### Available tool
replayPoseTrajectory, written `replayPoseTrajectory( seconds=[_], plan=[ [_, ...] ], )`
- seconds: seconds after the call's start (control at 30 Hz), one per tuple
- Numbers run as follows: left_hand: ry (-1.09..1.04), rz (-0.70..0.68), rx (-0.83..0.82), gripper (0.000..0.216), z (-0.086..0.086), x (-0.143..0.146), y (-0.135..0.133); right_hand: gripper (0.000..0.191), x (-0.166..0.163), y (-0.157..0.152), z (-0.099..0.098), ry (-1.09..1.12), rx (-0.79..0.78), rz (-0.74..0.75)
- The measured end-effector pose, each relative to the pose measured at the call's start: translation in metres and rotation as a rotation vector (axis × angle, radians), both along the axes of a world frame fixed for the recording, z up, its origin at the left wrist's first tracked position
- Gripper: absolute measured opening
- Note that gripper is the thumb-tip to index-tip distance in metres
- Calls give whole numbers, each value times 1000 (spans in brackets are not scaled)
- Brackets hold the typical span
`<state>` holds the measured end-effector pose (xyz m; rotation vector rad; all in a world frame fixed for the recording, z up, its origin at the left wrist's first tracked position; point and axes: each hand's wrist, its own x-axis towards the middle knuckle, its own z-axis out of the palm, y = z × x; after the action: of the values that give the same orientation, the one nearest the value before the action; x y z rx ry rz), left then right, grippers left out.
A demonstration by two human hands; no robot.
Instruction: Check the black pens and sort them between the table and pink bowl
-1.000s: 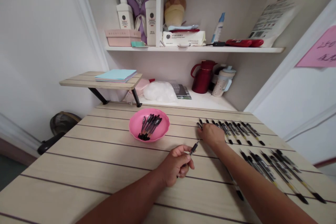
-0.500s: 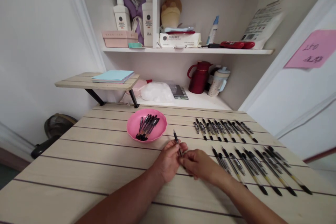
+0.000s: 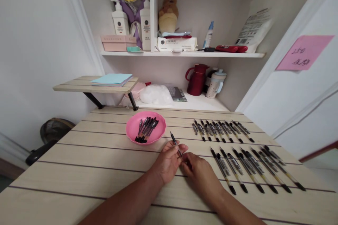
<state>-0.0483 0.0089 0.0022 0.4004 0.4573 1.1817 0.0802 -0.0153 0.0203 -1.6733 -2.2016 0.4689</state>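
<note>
My left hand (image 3: 168,161) and my right hand (image 3: 198,171) meet over the middle of the wooden table (image 3: 79,168). Both pinch one black pen (image 3: 174,142), which points up and away to the left. A pink bowl (image 3: 132,132) with several black pens in it stands just beyond and left of my left hand. To the right lie two rows of black pens on the table: a far row (image 3: 220,130) and a near row (image 3: 253,168).
A small raised wooden shelf (image 3: 79,86) with a teal notebook (image 3: 112,79) stands at the table's far left. Behind the table are a red jug (image 3: 195,79), a beige cup (image 3: 215,83) and a white bag (image 3: 155,95). A pink note (image 3: 303,52) hangs on the right wall.
A second ago my right hand rested at the far row of pens. It has come back to my left hand, and both now hold the pen, which has turned upright.
</note>
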Motion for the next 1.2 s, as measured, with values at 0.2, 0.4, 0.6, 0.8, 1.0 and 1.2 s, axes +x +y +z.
replayPoseTrajectory(
  seconds=[0.2, 0.4, 0.6, 0.8, 1.0, 1.2],
  plan=[
    [56, -60, -27, 34, 0, -3, 2, 22, 23, 52, 6, -162, 88, -211],
    [103, -87, -7, 28, -1, -3, 1, 23, 30, 91, -1, -332, 56, -343],
    [121, -99, 17, 27, -2, -3, 2, 22, 28, 95, -7, -351, 43, -354],
    [140, -102, 33, 27, -1, -3, 2, 20, 29, 96, -7, -360, 45, -365],
    [148, -106, 37, 26, -1, -2, 1, 20, 28, 95, -7, -349, 48, -368],
    [151, -112, 54, 24, -1, -2, 1, 20, 28, 93, -6, -337, 55, -365]
  ],
)
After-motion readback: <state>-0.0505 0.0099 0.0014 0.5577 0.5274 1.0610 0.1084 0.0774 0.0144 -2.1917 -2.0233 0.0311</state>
